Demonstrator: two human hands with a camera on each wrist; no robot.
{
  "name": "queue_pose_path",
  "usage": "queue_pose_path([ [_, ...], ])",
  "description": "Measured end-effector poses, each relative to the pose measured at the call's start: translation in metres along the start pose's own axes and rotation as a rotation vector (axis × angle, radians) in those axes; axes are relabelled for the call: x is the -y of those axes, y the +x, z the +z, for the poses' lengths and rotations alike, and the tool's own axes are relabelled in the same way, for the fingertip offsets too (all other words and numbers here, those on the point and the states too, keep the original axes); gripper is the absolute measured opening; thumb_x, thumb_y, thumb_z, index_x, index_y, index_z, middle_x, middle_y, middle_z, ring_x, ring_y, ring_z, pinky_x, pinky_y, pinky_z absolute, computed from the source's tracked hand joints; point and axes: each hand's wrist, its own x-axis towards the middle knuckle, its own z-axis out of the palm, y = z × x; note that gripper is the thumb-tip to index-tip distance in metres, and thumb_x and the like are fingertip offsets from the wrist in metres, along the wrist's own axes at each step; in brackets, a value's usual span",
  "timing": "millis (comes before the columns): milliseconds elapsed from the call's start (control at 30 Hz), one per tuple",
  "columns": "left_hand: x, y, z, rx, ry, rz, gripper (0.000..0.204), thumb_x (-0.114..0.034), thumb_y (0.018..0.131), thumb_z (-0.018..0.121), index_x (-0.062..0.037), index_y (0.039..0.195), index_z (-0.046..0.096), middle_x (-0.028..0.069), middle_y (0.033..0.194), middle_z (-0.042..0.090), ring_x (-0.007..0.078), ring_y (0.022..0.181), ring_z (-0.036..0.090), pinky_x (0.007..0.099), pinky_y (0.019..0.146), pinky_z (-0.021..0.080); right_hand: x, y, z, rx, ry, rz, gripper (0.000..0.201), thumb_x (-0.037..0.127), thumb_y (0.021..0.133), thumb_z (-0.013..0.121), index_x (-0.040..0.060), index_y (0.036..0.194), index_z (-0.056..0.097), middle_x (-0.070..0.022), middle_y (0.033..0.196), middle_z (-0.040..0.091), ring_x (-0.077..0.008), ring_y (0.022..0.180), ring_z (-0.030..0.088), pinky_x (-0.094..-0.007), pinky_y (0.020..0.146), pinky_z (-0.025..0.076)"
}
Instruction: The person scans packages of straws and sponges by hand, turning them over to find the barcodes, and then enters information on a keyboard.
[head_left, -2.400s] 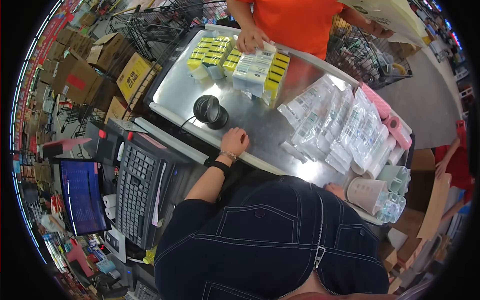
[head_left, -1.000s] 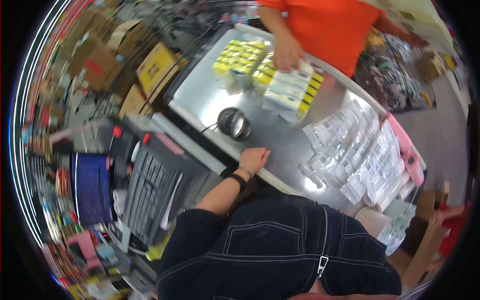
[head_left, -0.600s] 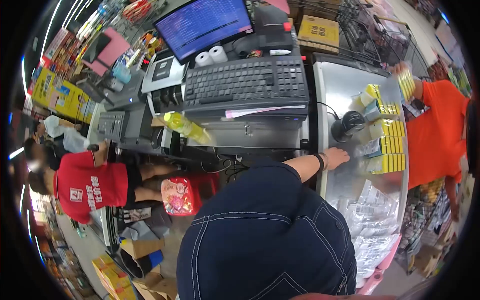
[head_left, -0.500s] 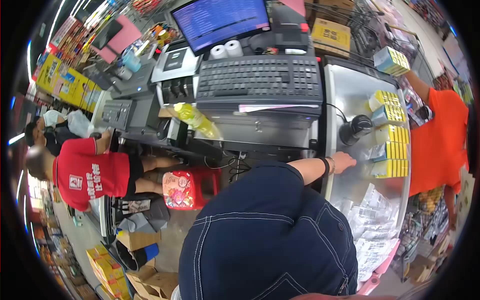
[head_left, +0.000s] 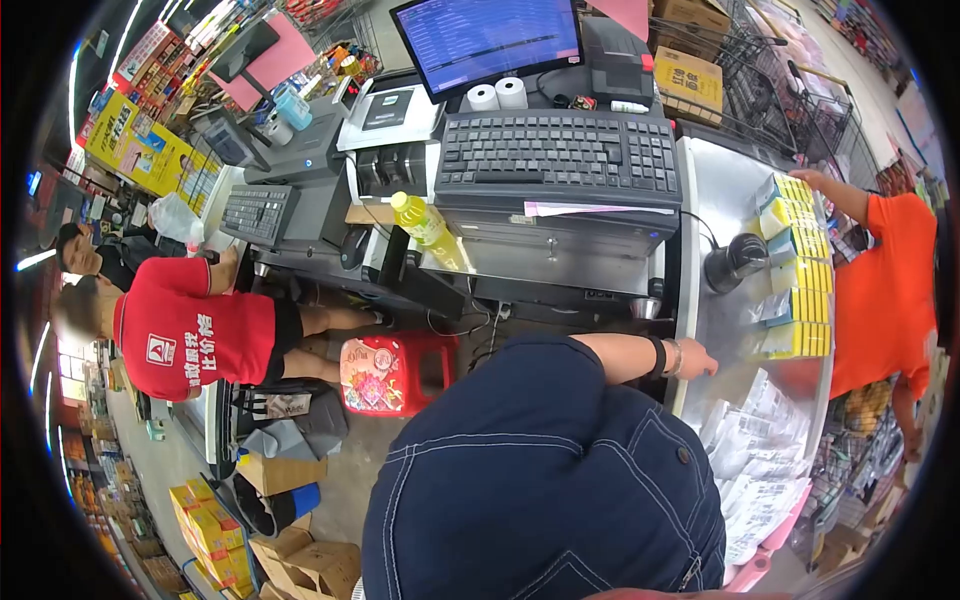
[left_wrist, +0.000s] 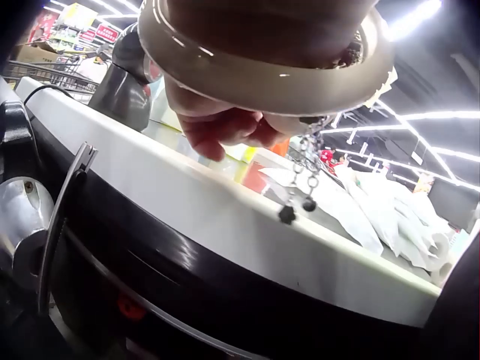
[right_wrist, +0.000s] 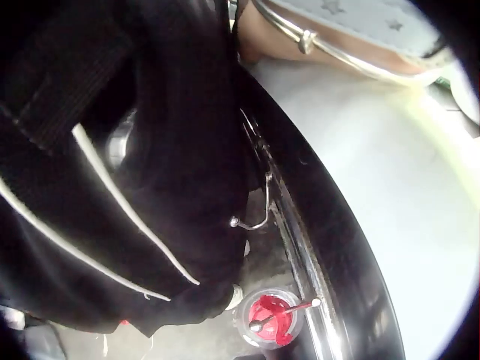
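Observation:
In the head view, my left hand rests over the near rim of the metal counter, its fingers loosely bent and holding nothing. The left wrist view shows those fingers hanging past the white counter edge. Beyond the hand stands a black scanner with a cable. Shrink-wrapped packs of yellow boxes line the counter's far side, and white labelled plastic packs lie nearer me. My right hand is hidden; only its wrist with a bangle shows in the right wrist view.
Left of the counter stand a keyboard, a monitor and a yellow drink bottle. A person in orange stands across the counter with a hand at the boxes. A red stool and a person in red are to the left.
My head view has swung left, bringing the keyboard and stool into view. The person in orange has lifted a pack of boxes and put it at the row's end. My left hand stays at the counter edge.

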Motion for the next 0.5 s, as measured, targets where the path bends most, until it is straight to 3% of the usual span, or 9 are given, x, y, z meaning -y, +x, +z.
queue_pose_path([
  [133, -0.002, 0.001, -0.001, -0.015, -0.020, 0.066, 0.025, -0.015, 0.077, 0.050, -0.0164, 0.101, 0.055, 0.0108, 0.088, 0.061, 0.0296, 0.086, 0.057, 0.0413, 0.075, 0.043, -0.004, -0.014, 0.003, -0.019, 0.032, 0.035, 0.013, 0.024, 0.072, 0.056, 0.0112, 0.072, 0.055, -0.0086, 0.068, 0.054, -0.0297, 0.062, 0.052, -0.0410, 0.057, 0.040],
  [200, -0.003, 0.010, -0.001, -0.040, -0.013, 0.002, 0.023, -0.018, 0.078, 0.051, -0.0162, 0.100, 0.056, 0.0106, 0.088, 0.062, 0.0293, 0.087, 0.057, 0.0404, 0.075, 0.043, -0.008, -0.023, 0.005, -0.037, 0.056, 0.064, 0.013, 0.024, 0.072, 0.056, 0.0111, 0.072, 0.055, -0.0088, 0.068, 0.054, -0.0300, 0.062, 0.053, -0.0413, 0.057, 0.040],
  [267, 0.004, 0.019, 0.003, -0.040, -0.015, 0.005, 0.022, -0.013, 0.076, 0.052, -0.0147, 0.098, 0.056, 0.0112, 0.085, 0.060, 0.0313, 0.085, 0.056, 0.0405, 0.073, 0.043, -0.012, -0.033, 0.005, -0.059, 0.082, 0.088, 0.013, 0.024, 0.073, 0.056, 0.0110, 0.072, 0.056, -0.0090, 0.068, 0.055, -0.0303, 0.062, 0.053, -0.0415, 0.056, 0.041],
  [367, 0.016, 0.050, 0.012, -0.204, 0.017, 0.128, 0.034, -0.003, 0.065, 0.055, -0.0134, 0.097, 0.057, 0.0113, 0.100, 0.055, 0.0312, 0.095, 0.051, 0.0388, 0.080, 0.042, -0.018, -0.059, 0.006, -0.121, 0.135, 0.162, 0.013, 0.024, 0.073, 0.056, 0.0108, 0.073, 0.056, -0.0093, 0.068, 0.056, -0.0308, 0.062, 0.053, -0.0418, 0.056, 0.041],
  [433, 0.020, 0.058, 0.000, -0.206, 0.045, 0.122, 0.037, -0.005, 0.064, 0.055, -0.0108, 0.100, 0.058, 0.0135, 0.102, 0.054, 0.0316, 0.100, 0.048, 0.0379, 0.086, 0.041, -0.017, -0.075, 0.007, -0.159, 0.182, 0.222, 0.013, 0.024, 0.074, 0.056, 0.0107, 0.073, 0.056, -0.0095, 0.068, 0.056, -0.0311, 0.062, 0.054, -0.0421, 0.056, 0.041],
  [500, 0.034, 0.073, -0.003, -0.204, 0.030, 0.013, 0.036, -0.004, 0.065, 0.054, -0.0101, 0.100, 0.059, 0.0180, 0.107, 0.052, 0.0337, 0.102, 0.048, 0.0382, 0.089, 0.039, -0.009, -0.089, 0.007, -0.196, 0.230, 0.284, 0.014, 0.024, 0.074, 0.056, 0.0106, 0.073, 0.056, -0.0097, 0.068, 0.057, -0.0314, 0.062, 0.054, -0.0423, 0.056, 0.041],
])
